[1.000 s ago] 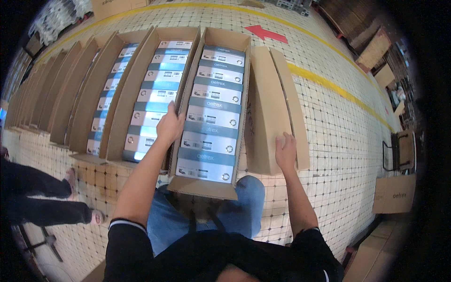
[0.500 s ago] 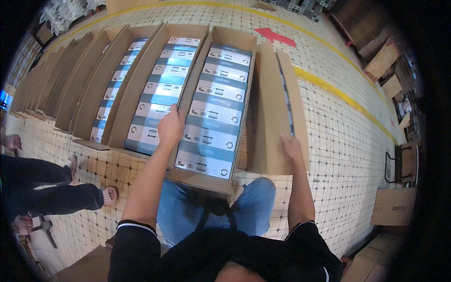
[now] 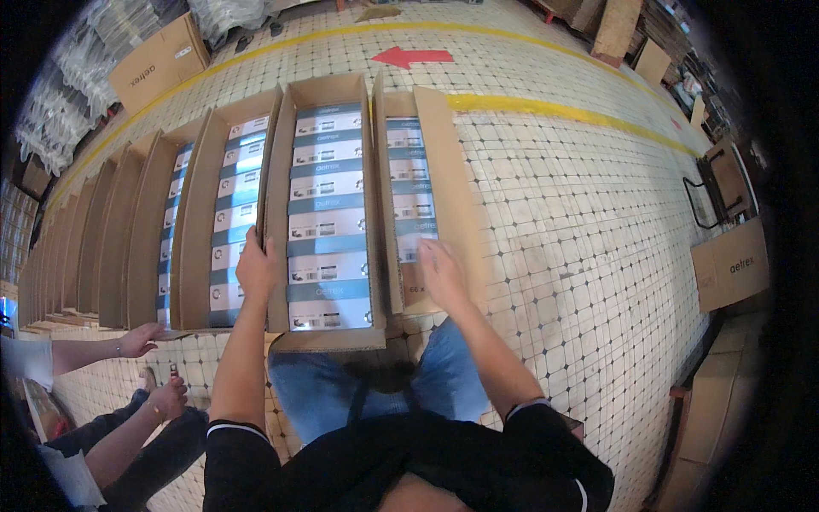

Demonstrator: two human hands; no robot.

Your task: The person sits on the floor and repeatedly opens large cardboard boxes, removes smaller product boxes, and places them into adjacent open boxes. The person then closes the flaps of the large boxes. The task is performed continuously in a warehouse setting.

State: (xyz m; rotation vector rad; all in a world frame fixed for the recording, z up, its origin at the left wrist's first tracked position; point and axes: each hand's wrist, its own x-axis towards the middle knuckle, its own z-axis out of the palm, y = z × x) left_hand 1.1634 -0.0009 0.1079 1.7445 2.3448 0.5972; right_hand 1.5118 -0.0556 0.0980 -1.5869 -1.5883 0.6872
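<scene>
Just in front of me stands a long open cardboard carton [image 3: 341, 340] filled with a row of white and blue boxes [image 3: 328, 224]. My left hand [image 3: 256, 269] is closed on the upright cardboard flap [image 3: 271, 192] between this carton and its left neighbour. To the right is another carton [image 3: 388, 205], its right flap [image 3: 456, 192] folded outward and similar boxes [image 3: 411, 171] showing inside. Over this carton's near end hovers my right hand [image 3: 444, 275], somewhat blurred, fingers loosely extended and holding nothing visible. Whether its fingertips touch the boxes is hidden.
More open cartons [image 3: 141, 226] line up to the left. At lower left, another person's hands [image 3: 141, 340] are close to the row. A closed carton [image 3: 162, 64] stands far left, beside plastic-wrapped goods [image 3: 64, 119]. Cartons [image 3: 729, 264] also stand along the right side.
The right carton's flap has swung outward, uncovering its boxes. My right hand has moved left from that flap to over the opening. The view has shifted right; the other person's hands are nearer the row.
</scene>
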